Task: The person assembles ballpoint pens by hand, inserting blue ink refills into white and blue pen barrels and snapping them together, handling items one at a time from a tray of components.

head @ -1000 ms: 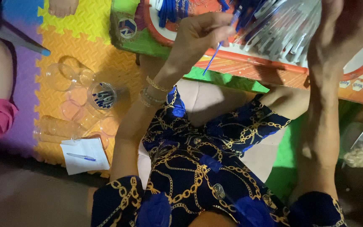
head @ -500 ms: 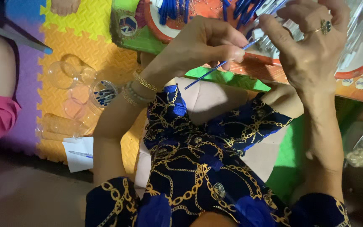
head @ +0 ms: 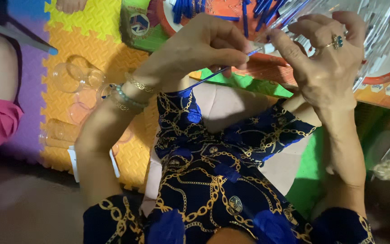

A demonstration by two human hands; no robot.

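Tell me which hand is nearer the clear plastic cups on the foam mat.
Left. The left hand is up and to the right of the clear plastic cups, pinching a thin blue rod. The right hand is farther right, beyond the rod.

The blue rod's [head: 213, 77] upper end vanishes inside the left hand's [head: 195, 47] fingers. At twelve o'clock, the orange tray [head: 384, 77] runs off the frame.

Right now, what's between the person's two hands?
In the head view, a thin blue refill runs from the left hand towards the right hand, which holds a clear pen barrel.
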